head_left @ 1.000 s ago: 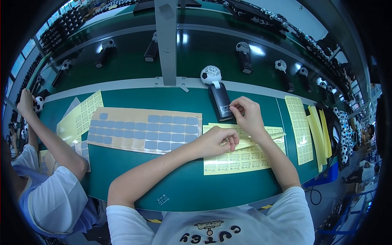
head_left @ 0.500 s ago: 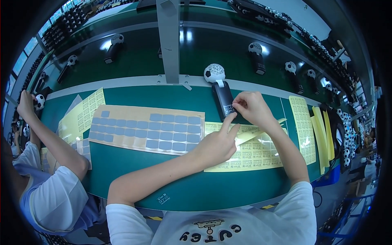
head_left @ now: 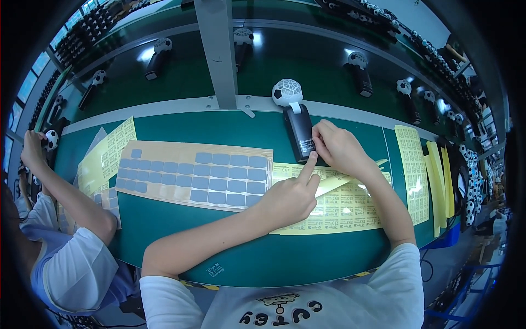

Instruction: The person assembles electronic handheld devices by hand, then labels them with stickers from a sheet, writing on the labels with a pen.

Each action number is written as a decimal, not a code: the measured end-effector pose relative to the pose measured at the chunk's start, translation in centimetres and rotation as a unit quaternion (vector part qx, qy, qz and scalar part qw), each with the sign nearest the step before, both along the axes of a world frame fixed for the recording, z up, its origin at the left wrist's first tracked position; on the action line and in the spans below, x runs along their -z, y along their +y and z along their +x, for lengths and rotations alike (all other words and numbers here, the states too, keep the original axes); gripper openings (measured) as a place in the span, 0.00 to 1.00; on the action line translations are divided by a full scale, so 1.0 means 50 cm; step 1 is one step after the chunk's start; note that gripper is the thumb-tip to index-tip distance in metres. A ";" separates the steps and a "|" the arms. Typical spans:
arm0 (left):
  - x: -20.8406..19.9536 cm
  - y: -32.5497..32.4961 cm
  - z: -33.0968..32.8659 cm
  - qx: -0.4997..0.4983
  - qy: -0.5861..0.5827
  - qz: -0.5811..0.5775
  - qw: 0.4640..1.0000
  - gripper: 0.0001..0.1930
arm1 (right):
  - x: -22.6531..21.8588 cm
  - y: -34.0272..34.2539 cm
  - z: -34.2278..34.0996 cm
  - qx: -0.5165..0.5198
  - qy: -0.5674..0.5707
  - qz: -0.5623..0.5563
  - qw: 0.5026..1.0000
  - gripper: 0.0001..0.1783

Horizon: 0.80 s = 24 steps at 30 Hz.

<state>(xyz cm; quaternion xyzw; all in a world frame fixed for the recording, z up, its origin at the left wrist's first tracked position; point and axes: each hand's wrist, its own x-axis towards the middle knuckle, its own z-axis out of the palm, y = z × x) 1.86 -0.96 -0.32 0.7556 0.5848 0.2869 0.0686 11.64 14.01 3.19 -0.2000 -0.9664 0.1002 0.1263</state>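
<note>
A black handheld device [head_left: 297, 125] lies near the far edge of the green table, its soccer-ball head [head_left: 287, 92] pointing away from me. A small printed label [head_left: 307, 146] shows at the near end of its handle. My left hand [head_left: 293, 198] reaches across, index finger stretched out to the handle's near end, other fingers curled and empty. Pressed against the handle's right side, my right hand [head_left: 337, 147] has thumb and fingers drawn together beside the label; anything between them is hidden. Below both hands lies a yellow label sheet [head_left: 345, 211] with a lifted strip [head_left: 332, 185].
A tan sheet of grey-blue stickers [head_left: 164, 190] lies left, more yellow sheets [head_left: 412, 170] right. A clear label [head_left: 215, 270] sits near the front edge. Beyond a metal post [head_left: 217, 60], similar devices [head_left: 360, 74] lie on a green belt. A co-worker's arm [head_left: 76, 197] is at left.
My view has shifted slightly. On the belt, the devices have moved right, and one now shows beside the post. My right fingers have closed in against the handle; my left index stays at its end.
</note>
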 end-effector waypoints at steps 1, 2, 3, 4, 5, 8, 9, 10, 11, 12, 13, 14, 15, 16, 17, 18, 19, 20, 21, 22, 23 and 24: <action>0.002 0.000 0.001 0.003 0.002 0.011 1.000 0.11 | -0.002 0.004 0.004 -0.010 0.007 -0.050 0.999 0.01; 0.003 0.001 0.001 0.007 0.005 0.022 1.000 0.11 | -0.005 0.009 0.008 -0.019 0.014 -0.100 0.995 0.02; 0.003 0.003 0.001 0.011 0.007 0.033 0.999 0.11 | -0.009 0.012 0.012 -0.028 0.021 -0.150 0.988 0.02; 0.004 0.003 0.001 0.012 0.008 0.031 0.999 0.11 | -0.013 0.015 0.016 -0.027 0.022 -0.151 0.988 0.02; 0.005 0.003 0.000 0.011 0.010 0.036 0.999 0.11 | -0.020 0.018 0.019 -0.014 0.047 -0.161 0.986 0.02; 0.006 0.001 -0.004 0.008 0.018 0.052 0.998 0.10 | -0.034 0.026 0.024 0.025 0.121 -0.188 0.974 0.03; 0.005 0.002 -0.003 0.010 0.018 0.052 0.998 0.10 | -0.032 0.025 0.024 0.027 0.121 -0.188 0.974 0.03; 0.003 0.001 -0.002 0.009 0.018 0.035 0.999 0.10 | -0.028 0.022 0.021 0.037 0.114 -0.194 0.974 0.03; 0.000 0.000 -0.001 0.008 0.019 0.018 1.000 0.10 | -0.022 0.019 0.016 0.048 0.107 -0.201 0.973 0.03; -0.002 -0.001 0.000 0.006 0.020 0.002 1.000 0.09 | -0.018 0.016 0.012 0.058 0.100 -0.207 0.972 0.04; -0.003 -0.002 0.000 0.004 0.020 -0.015 1.000 0.09 | -0.016 0.014 0.010 0.067 0.092 -0.213 0.970 0.04; -0.004 -0.003 0.000 0.001 0.021 -0.016 1.000 0.09 | -0.016 0.013 0.009 0.064 0.092 -0.215 0.970 0.04; -0.004 -0.003 0.000 0.001 0.022 -0.016 1.000 0.09 | -0.017 0.012 0.008 0.064 0.090 -0.209 0.972 0.04; -0.005 -0.002 0.001 0.002 0.023 -0.016 1.000 0.09 | -0.019 0.012 0.008 0.064 0.088 -0.204 0.973 0.04; -0.006 -0.001 0.002 0.002 0.023 -0.016 1.000 0.09 | -0.020 0.012 0.007 0.063 0.086 -0.198 0.974 0.03; -0.006 -0.001 0.001 0.003 0.023 -0.015 1.000 0.08 | -0.020 0.011 0.006 0.063 0.084 -0.193 0.976 0.03; -0.006 -0.001 0.001 0.001 0.022 -0.015 1.000 0.08 | -0.021 0.009 0.005 0.061 0.082 -0.192 0.976 0.03; -0.005 -0.001 0.000 0.001 0.022 -0.013 1.000 0.08 | -0.021 0.008 0.004 0.049 0.072 -0.148 0.985 0.03; -0.003 -0.001 -0.001 0.001 0.023 -0.012 1.000 0.08 | -0.021 0.006 0.003 0.036 0.062 -0.104 0.992 0.02; -0.001 -0.001 -0.001 0.001 0.023 -0.011 1.000 0.08 | -0.021 0.005 0.002 0.023 0.052 -0.059 0.997 0.02; 0.000 -0.001 -0.001 0.001 0.023 -0.010 1.000 0.08 | -0.021 0.003 0.001 0.010 0.042 -0.015 0.999 0.02; 0.002 0.000 -0.003 -0.002 0.022 -0.009 1.000 0.08 | -0.020 0.001 -0.001 0.007 0.041 -0.015 0.999 0.02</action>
